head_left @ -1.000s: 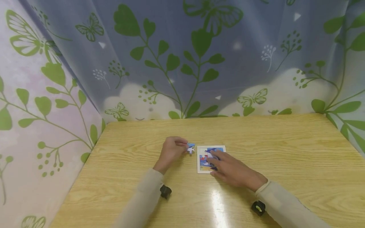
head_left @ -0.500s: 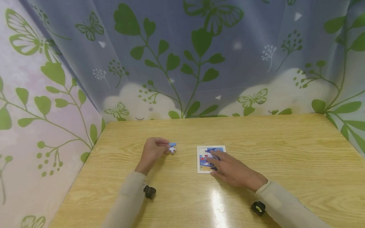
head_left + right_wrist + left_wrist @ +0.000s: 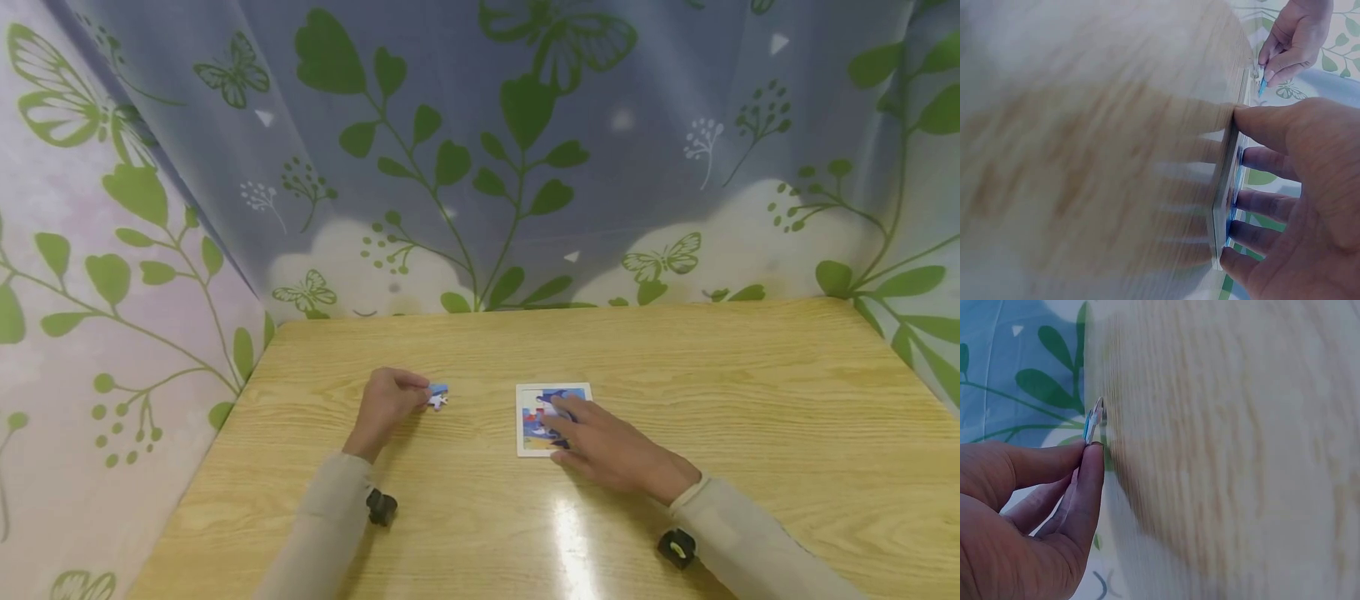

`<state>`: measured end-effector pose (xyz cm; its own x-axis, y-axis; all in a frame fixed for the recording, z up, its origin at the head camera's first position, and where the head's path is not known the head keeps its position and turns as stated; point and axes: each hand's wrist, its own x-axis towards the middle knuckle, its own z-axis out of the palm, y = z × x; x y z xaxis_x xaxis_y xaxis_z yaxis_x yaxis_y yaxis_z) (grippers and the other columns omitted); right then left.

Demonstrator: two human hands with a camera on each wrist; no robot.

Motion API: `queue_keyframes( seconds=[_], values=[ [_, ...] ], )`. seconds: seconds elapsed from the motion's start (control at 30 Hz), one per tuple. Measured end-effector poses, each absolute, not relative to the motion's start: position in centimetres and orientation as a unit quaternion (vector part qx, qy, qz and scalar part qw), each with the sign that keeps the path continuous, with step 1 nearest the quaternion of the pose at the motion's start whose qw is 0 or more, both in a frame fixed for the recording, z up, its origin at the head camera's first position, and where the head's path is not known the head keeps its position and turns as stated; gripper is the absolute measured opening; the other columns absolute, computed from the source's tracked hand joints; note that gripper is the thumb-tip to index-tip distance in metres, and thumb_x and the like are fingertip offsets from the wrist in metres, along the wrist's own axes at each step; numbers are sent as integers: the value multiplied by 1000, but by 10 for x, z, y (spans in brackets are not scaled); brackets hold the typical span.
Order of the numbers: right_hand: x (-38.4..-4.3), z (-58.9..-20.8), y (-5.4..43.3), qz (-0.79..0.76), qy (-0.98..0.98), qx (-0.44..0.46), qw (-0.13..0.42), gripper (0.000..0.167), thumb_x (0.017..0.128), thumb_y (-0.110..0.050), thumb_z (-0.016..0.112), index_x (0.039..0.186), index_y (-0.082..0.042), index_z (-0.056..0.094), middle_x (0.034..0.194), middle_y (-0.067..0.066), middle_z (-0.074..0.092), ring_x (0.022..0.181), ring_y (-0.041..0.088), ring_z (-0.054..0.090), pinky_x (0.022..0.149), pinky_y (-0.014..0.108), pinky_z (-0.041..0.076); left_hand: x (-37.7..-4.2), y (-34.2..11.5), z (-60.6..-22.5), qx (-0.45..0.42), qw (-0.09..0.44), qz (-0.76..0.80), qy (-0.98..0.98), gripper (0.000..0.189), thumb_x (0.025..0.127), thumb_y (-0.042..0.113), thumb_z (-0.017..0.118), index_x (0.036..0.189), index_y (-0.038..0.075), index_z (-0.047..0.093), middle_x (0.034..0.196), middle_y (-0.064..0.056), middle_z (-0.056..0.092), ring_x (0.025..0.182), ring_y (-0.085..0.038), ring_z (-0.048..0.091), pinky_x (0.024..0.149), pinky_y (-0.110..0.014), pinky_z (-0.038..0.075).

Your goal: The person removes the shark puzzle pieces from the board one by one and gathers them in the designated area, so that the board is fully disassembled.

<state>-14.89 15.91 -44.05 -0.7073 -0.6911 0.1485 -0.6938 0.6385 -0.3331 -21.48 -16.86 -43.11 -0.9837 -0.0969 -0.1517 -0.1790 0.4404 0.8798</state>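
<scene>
My left hand (image 3: 386, 407) pinches a jigsaw piece (image 3: 437, 397) between thumb and fingertips, left of the puzzle board and just above or at the table. Seen almost edge-on in the left wrist view, the piece (image 3: 1092, 422) has a blue side. On the table lies a small square jigsaw puzzle board (image 3: 520, 429) with a white rim and a blue picture. A pale gap shows at its upper left. My right hand (image 3: 615, 446) rests on the board's right part with spread fingers, hiding some of the picture. In the right wrist view, its thumb (image 3: 1260, 122) touches the board's edge.
The wood-grain table (image 3: 712, 375) reaches back to a blue curtain (image 3: 600, 167) printed with green leaves and butterflies. A paler patterned curtain (image 3: 112, 333) hangs along the left side. Black wrist cameras sit on both wrists, over light sleeves.
The left hand has moved left, away from the board, with the jigsaw piece in its pinch, and lately slightly nearer. The right hand has stayed on the board.
</scene>
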Motion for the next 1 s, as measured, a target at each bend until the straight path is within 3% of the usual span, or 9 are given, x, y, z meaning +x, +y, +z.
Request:
queue_keyframes(
  seconds=[0.3,0.47,1.0],
  values=[
    [-148,-439,159,183,-907,378,-4,48,101,-22,63,142,2,53,149,29,43,138,47,41,112,57,35,-215,-170,-431,-61,9,433,899,10,87,1,77,96,-3,76,91,-14,74,75,-19,69,66,-29,56],
    [-149,-441,159,177,-907,381,1,47,101,-21,63,141,2,54,149,29,44,137,46,42,112,57,36,-213,-165,-428,-45,-2,394,918,11,86,4,78,96,0,77,92,-12,75,82,-22,69,72,-35,57],
    [-148,-440,160,191,-909,371,-8,47,102,-22,63,142,1,54,150,29,42,138,47,40,112,58,35,-202,-103,-422,85,42,390,916,14,85,6,81,98,0,78,92,-8,75,86,-21,71,78,-35,59]
  ],
)
